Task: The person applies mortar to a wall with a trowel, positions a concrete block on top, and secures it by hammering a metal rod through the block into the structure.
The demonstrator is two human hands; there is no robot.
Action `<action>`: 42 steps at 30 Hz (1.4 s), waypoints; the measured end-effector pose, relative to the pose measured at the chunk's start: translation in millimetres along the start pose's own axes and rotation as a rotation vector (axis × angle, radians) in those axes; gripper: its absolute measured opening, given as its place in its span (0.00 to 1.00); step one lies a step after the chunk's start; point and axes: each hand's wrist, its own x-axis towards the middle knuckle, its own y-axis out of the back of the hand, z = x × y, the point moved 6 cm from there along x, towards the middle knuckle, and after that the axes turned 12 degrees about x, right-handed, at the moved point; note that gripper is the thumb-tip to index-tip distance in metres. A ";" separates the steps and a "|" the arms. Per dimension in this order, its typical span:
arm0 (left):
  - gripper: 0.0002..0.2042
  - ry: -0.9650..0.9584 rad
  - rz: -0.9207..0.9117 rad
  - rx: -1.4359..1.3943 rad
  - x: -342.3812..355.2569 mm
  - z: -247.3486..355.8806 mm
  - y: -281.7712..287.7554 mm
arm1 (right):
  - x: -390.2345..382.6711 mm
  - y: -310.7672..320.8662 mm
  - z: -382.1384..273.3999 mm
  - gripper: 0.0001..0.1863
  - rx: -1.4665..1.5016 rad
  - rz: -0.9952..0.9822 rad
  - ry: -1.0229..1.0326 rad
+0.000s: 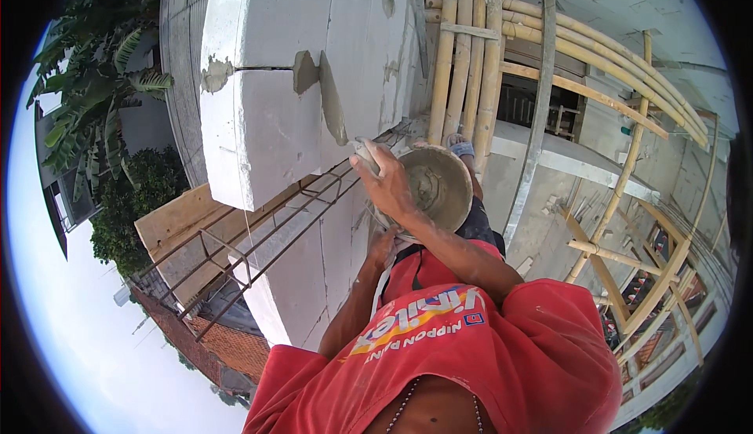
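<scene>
While the left hand (383,247) cupped the pan (430,188) w/ grey mortar inside, right hand (386,185) gripped a trowel (364,152) by the block wall (267,96).

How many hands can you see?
2. The right hand holds a trowel over the mortar bowl. The left hand is under the bowl, partly hidden.

left hand (383,247): mostly hidden under the bucket (433,187)
trowel (365,154): blade largely covered by the right hand (386,187)
bucket contents: too blurred to tell
block wall (267,81): top cut off by the edge
</scene>
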 end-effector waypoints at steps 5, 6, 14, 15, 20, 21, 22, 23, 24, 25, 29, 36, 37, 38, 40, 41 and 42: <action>0.20 -0.041 -0.010 -0.009 2.0 2.8 -5.6 | 7.4 -2.3 -40.2 0.24 0.002 -0.030 -0.059; 0.20 -0.045 -0.008 -0.011 4.2 6.1 -7.8 | 4.5 -1.8 -48.5 0.23 0.008 -0.061 -0.035; 0.20 -0.040 -0.023 0.000 -1.3 29.8 -19.7 | 0.1 9.6 -65.9 0.22 0.084 -0.131 0.065; 0.20 -0.035 -0.032 0.013 -1.3 32.4 -21.7 | 1.3 12.8 -48.8 0.22 0.187 -0.111 -0.132; 0.21 -0.002 -0.014 0.044 4.3 23.0 -13.9 | 11.7 -2.1 -5.5 0.23 0.128 0.030 -0.200; 0.21 0.005 -0.005 0.042 5.3 22.2 -12.8 | 9.8 -10.1 -10.1 0.24 0.027 0.038 -0.163; 0.21 0.010 -0.001 0.039 5.3 22.7 -13.7 | 7.4 -17.2 -16.2 0.25 -0.072 0.044 -0.123; 0.21 0.013 0.003 0.036 5.1 23.9 -14.4 | 0.4 -22.5 -21.4 0.25 -0.072 0.045 -0.127; 0.21 0.012 0.003 0.031 6.1 24.7 -14.6 | -10.3 -27.2 -26.6 0.25 -0.069 0.033 -0.109; 0.21 0.012 0.005 0.022 6.3 24.4 -17.8 | -19.9 -29.4 -32.5 0.26 -0.064 0.017 -0.089; 0.20 0.006 0.005 0.030 7.7 35.9 -25.0 | -36.8 -6.7 -38.7 0.25 0.022 -0.072 -0.112; 0.20 -0.026 -0.009 0.058 20.7 53.1 -47.6 | -0.5 -12.1 -36.7 0.27 0.037 -0.012 -0.129; 0.19 -0.042 -0.007 0.047 21.6 53.1 -50.0 | -6.1 -11.3 -45.0 0.27 0.067 -0.054 -0.102; 0.19 -0.084 -0.044 -0.009 23.3 55.2 -54.5 | -11.6 -8.1 -52.5 0.27 0.097 -0.095 -0.075; 0.19 -0.210 -0.161 -0.181 26.9 62.2 -66.2 | -18.8 22.4 -60.9 0.27 -0.025 -0.167 -0.080; 0.19 -0.301 -0.235 -0.299 29.1 69.1 -72.5 | -21.6 38.0 -56.3 0.27 -0.031 -0.202 -0.096; 0.18 -0.394 -0.313 -0.420 31.7 76.4 -76.9 | -24.5 59.7 -47.2 0.26 -0.022 -0.169 -0.104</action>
